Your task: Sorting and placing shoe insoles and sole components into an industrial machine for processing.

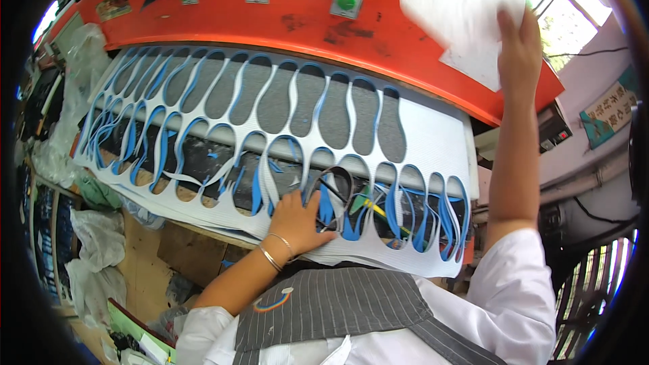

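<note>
White sleeves, grey pinstriped apron (rainbow emblem), two thin bangles.

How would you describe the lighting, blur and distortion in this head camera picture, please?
Head view: strong fisheye bends the orange machine edge and darkens the corners; the window glares white; the white sheet in the right hand is motion-blurred; the left hand and die-cut sheet look sharp.

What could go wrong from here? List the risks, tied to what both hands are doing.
1. The left hand presses on the white and blue sheet of sole-shaped cutouts, close under the orange press; fingers could be caught if it came down.
2. The thin strips between cutouts could tear or snag under that hand.
3. The right hand holds a white piece high overhead; it could slip and fall onto the sheet.
</note>
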A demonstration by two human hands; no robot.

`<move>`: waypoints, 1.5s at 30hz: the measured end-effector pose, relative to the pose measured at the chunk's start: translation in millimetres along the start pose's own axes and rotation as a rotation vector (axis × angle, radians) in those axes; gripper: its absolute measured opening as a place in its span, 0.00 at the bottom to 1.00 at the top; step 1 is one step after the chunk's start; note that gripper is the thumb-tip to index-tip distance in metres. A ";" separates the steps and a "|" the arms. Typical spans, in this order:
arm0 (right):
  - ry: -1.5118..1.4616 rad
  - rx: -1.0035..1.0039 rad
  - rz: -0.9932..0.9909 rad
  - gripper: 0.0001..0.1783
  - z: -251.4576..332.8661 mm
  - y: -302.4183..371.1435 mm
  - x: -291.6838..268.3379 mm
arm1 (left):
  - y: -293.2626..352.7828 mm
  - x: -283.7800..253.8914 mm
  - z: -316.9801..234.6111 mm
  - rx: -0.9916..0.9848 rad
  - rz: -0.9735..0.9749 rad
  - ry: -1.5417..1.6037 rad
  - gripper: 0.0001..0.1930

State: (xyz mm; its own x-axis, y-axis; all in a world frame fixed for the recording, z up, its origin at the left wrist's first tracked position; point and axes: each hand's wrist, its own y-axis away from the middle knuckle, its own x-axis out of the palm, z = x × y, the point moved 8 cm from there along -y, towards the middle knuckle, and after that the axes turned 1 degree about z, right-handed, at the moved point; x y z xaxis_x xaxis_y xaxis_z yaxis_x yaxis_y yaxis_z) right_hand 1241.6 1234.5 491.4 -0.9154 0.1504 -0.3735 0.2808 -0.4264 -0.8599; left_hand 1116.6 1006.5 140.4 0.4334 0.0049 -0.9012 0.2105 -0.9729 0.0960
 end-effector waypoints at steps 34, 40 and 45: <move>-0.732 0.657 0.760 0.22 -32.9 251.4 148.5 | 31.7 -1.4 -29.6 0.059 0.019 2.215 0.54; -0.962 0.757 0.996 0.22 6.5 296.0 168.0 | 35.0 -19.4 -19.1 -0.099 -0.232 2.116 0.52; -0.756 0.723 1.031 0.21 5.2 263.2 169.8 | 42.2 2.8 -16.6 0.008 0.051 2.260 0.47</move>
State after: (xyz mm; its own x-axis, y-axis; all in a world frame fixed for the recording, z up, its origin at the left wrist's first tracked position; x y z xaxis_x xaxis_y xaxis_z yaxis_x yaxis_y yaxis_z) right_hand 1158.6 1143.2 203.5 -0.3975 -0.8862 -0.2379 0.8954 -0.4313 0.1106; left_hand 1141.2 969.3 149.0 0.4052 0.1527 0.9014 0.1706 -0.9813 0.0895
